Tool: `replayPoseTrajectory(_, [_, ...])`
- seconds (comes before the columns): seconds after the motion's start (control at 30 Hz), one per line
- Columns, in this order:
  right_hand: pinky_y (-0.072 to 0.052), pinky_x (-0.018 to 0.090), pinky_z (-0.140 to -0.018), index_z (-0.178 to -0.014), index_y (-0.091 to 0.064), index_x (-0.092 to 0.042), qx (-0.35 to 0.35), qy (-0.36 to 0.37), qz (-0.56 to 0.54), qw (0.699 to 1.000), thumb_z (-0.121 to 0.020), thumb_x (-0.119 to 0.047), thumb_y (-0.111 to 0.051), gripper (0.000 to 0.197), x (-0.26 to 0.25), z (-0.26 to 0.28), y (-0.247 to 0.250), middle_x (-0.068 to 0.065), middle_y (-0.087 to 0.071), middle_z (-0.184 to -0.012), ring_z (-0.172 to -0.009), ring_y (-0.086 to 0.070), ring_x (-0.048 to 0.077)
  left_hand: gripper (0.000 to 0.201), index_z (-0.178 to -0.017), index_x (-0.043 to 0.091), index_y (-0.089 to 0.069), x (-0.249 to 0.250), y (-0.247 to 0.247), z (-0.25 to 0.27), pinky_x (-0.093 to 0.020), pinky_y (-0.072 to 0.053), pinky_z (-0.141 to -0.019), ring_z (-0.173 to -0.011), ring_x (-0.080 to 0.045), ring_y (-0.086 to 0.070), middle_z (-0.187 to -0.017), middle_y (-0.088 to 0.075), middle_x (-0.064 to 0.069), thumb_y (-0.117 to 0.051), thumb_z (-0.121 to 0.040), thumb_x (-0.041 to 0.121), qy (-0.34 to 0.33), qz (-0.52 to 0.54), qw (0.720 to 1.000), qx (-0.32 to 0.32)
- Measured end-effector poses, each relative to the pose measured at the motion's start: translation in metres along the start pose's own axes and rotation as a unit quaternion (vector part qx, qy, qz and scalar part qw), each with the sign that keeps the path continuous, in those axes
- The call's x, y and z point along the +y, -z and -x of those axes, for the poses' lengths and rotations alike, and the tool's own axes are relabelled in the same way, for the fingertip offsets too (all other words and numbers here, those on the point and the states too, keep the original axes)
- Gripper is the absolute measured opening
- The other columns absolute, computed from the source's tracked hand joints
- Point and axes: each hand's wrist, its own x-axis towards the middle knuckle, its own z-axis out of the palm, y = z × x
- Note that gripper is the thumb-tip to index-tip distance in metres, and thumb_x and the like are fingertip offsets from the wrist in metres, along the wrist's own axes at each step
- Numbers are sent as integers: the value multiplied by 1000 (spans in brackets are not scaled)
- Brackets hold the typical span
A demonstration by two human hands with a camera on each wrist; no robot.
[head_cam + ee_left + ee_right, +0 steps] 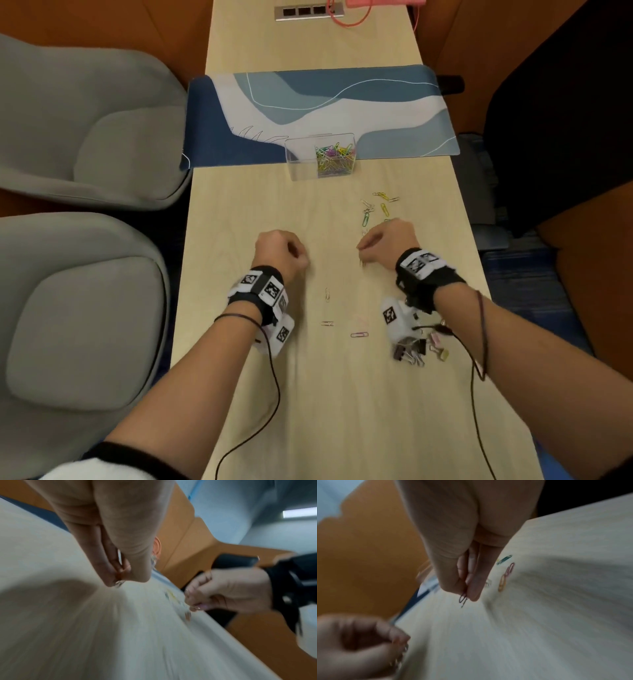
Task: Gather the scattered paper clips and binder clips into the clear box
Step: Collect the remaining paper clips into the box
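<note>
The clear box (301, 161) stands at the mat's near edge with several coloured paper clips heaped in its right half. Loose paper clips (368, 214) lie on the wooden table beyond my right hand, and a few more paper clips (359, 334) lie between my wrists. A heap of binder clips (411, 351) sits under my right wrist. My left hand (286, 251) is curled and pinches a small silvery clip (119, 583). My right hand (383, 241) pinches a dark paper clip (463, 599) between thumb and fingers, just above the table.
A blue and white desk mat (325, 109) lies across the table behind the box. Two grey chairs (85, 137) stand at the left. A socket strip (305, 13) and a pink cable (349, 20) are at the far end. The table edge (476, 260) runs close to my right hand.
</note>
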Motion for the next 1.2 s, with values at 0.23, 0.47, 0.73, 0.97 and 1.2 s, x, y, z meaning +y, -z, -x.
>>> replayPoseTrajectory(0.23, [-60,34,-74,-76,-75,-4,72,-27,-295,953,-67,5,-79,13,-20,-53,60,15,-74,-79,-76,-73,30,12,-75,14,-77,54,35,-99,-32,-61,-70,-65,-18,-69,-69,-73,-3,-72,-65,10,-98,172,975,102])
replayPoseTrajectory(0.47, [-61,34,-72,-79,-75,-3,145,68,-341,926,-67,4,-77,14,-56,-109,81,17,-73,-79,-75,-72,30,13,-76,12,-77,76,23,-163,-25,-60,-70,-64,-12,-68,-69,-72,-2,-68,-68,7,-172,153,968,99])
replayPoseTrajectory(0.73, [-60,31,-73,-76,-77,-12,220,129,-246,935,-66,-7,-74,11,-52,-145,69,0,-74,-71,-67,-72,12,21,-87,14,-79,54,-4,-185,-27,-58,-80,-81,-9,-69,-85,-73,4,-65,-78,2,-175,152,963,137])
replayPoseTrajectory(0.97, [-55,25,-76,-74,-76,-18,212,246,-69,943,-68,-13,-63,14,-65,-164,50,-6,-71,-68,-63,-67,10,21,-101,17,-77,48,-2,-178,-18,-50,-85,-88,-10,-67,-98,-75,2,-62,-88,14,-247,108,947,175])
replayPoseTrajectory(1.2, [-54,38,-73,-84,-77,-14,165,336,141,917,-78,-8,-59,19,-73,-179,33,5,-70,-88,-80,-65,24,25,-105,24,-74,32,13,-166,-18,-46,-81,-92,-13,-57,-100,-68,11,-60,-87,14,-226,104,946,206])
